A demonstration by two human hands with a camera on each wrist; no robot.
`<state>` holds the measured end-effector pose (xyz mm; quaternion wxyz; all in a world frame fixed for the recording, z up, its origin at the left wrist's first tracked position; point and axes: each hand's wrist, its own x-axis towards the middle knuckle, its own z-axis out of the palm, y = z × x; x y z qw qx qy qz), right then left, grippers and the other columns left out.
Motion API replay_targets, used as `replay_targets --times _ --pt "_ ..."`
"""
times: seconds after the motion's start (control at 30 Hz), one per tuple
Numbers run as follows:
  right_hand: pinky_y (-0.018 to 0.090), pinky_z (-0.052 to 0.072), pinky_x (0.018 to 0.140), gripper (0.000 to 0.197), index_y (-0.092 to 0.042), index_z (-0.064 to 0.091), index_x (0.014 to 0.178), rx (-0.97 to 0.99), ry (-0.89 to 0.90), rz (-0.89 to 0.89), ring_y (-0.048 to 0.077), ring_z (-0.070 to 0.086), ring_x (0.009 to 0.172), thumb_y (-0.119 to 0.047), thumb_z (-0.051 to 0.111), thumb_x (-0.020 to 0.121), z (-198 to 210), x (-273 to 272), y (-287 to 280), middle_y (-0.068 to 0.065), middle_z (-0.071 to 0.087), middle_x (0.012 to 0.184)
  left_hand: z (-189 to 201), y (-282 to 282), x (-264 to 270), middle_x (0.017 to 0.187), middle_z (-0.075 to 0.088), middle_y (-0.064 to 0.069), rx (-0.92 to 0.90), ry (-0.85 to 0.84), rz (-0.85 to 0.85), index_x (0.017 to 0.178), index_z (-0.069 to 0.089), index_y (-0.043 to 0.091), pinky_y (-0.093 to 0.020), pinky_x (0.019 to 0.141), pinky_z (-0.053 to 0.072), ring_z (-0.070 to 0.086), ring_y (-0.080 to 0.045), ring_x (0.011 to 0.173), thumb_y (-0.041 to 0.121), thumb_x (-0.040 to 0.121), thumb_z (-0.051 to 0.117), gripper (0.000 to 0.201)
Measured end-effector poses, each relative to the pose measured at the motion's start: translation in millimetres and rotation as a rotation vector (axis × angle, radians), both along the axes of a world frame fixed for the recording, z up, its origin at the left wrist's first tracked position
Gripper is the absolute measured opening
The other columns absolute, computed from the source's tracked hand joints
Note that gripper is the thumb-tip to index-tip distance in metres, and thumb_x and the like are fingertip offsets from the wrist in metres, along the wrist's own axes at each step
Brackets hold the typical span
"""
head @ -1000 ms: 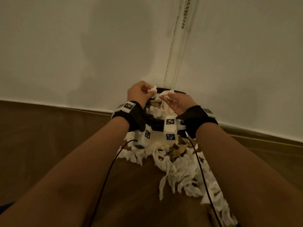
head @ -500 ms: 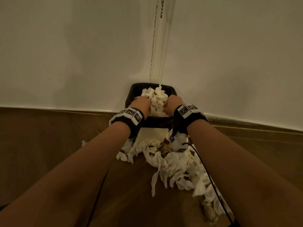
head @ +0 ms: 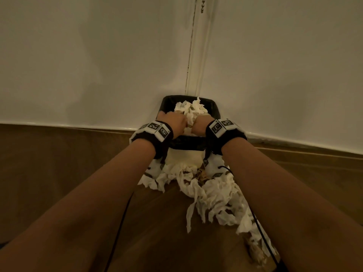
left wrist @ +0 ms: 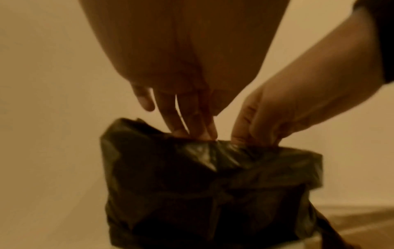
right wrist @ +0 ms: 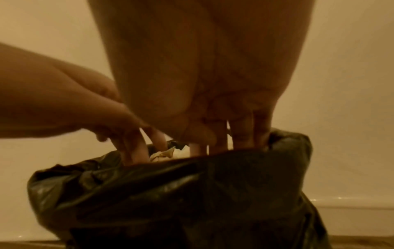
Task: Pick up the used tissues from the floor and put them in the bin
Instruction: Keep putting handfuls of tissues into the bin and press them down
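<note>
Both hands pressing straight-fingered down into the bin (head: 215,108), nothing pinched or curled round as far as the wrist views show. Left hand (head: 173,121) sits at the bin's left side, fingers (left wrist: 192,116) pointing down past the liner edge; right hand (head: 199,125) beside it, fingers (right wrist: 241,134) also extended down inside the rim, tips hidden behind the liner. Hands close together, w/ a heap of used tissues in the bin (head: 191,110) rising between and behind them, above rim level.

Bin is small, dark, lined w/ a black bin bag (right wrist: 170,193) folded over its rim; it stands in the corner against the white wall (head: 88,65). A bit of crumpled tissue shows inside, between the two hands, in the right wrist view.

More used tissues on the floor (head: 212,193) – a long white, shredded pile running from the bin's front toward the person, under and beside the right forearm, some bits stained brownish. Floor (head: 59,163) is brown wood. Both wrists wear black bands w/ white marker blocks (head: 157,129); thin black cables (head: 119,226) trail back along the floor.
</note>
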<state>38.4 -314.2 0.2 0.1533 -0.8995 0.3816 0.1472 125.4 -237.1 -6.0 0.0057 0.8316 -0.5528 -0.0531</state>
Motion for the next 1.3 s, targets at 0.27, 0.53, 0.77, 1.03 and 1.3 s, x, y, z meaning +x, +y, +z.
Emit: replay_targets --times 0.27,0.53,0.77,1.03,1.3 --pt "0.035 0.05 0.077 0.023 -0.01 0.06 0.086 -0.246 -0.447 -0.038 0.029 0.062 0.085 -0.025 0.043 0.091 22 18 20 0.011 0.066 0.091 17 57 45 0.081 0.069 -0.007 -0.658 0.261 0.217 0.095 0.065 0.016 -0.04 0.079 0.05 0.063 -0.027 0.077 0.028 0.095 0.039 0.029" --pt "0.027 0.034 0.056 0.024 -0.016 0.057 0.08 -0.281 -0.698 0.213 0.019 0.048 0.06 -0.031 0.043 0.092 18 71 86 -0.001 0.05 0.064 -23 113 89 0.082 0.068 -0.01 -0.575 0.27 0.438 0.092 0.066 0.014 -0.038 0.072 0.051 0.062 -0.031 0.079 0.027 0.092 0.041 0.028" --pt "0.034 0.047 0.072 0.026 -0.011 0.063 0.098 -0.11 -0.569 0.32 0.029 0.061 0.084 -0.02 0.039 0.093 -31 99 114 0.011 0.067 0.092 -79 151 110 0.103 0.068 -0.009 -0.257 0.325 0.512 0.102 0.065 0.017 -0.035 0.079 0.05 0.062 -0.03 0.093 0.017 0.09 0.041 0.027" --pt "0.034 0.05 0.089 0.027 -0.02 0.066 0.085 0.145 -0.34 0.197 0.026 0.06 0.102 -0.008 0.042 0.089 -84 112 116 0.007 0.064 0.111 -159 177 96 0.133 0.039 -0.015 0.049 0.381 0.602 0.13 0.045 0.019 -0.044 0.094 0.045 0.047 -0.036 0.115 0.032 0.091 0.048 0.04" --pt "0.02 0.036 0.054 0.029 -0.016 0.072 0.098 0.157 -0.203 0.208 0.024 0.061 0.095 -0.011 0.044 0.092 -119 118 121 0.005 0.066 0.107 -204 201 75 0.136 0.033 -0.008 0.13 0.428 0.744 0.126 0.051 0.025 -0.043 0.102 0.036 0.033 -0.03 0.125 0.054 0.085 0.052 0.05"
